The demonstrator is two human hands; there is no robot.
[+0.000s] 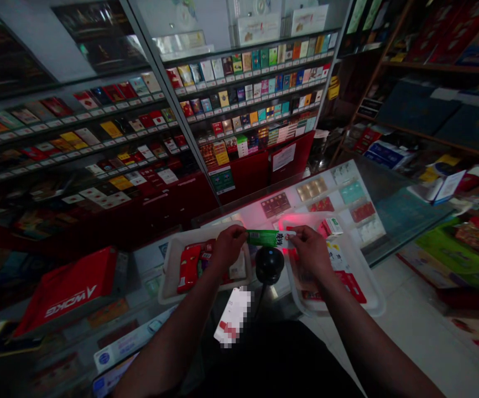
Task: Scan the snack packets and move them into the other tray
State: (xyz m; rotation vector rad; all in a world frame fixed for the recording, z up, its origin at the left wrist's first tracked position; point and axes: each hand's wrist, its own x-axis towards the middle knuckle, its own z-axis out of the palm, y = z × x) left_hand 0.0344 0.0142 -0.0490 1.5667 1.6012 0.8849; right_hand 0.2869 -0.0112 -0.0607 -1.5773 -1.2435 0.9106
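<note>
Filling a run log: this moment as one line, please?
left hand: holds green-and-white packet, left end | right hand: holds packet, right end | black device: below packet in view | white trays: either side

The left forearm (187, 320) and right forearm (355, 315), both bare, slant forward and inward. The left hand (229, 246) is left of the black scanner (269, 265), the right hand (312, 251) right of it, each with thumb and fingers pinched together, tips facing inward

Green-white packet (263, 238): both ends hidden by fingers (240, 235).
</note>
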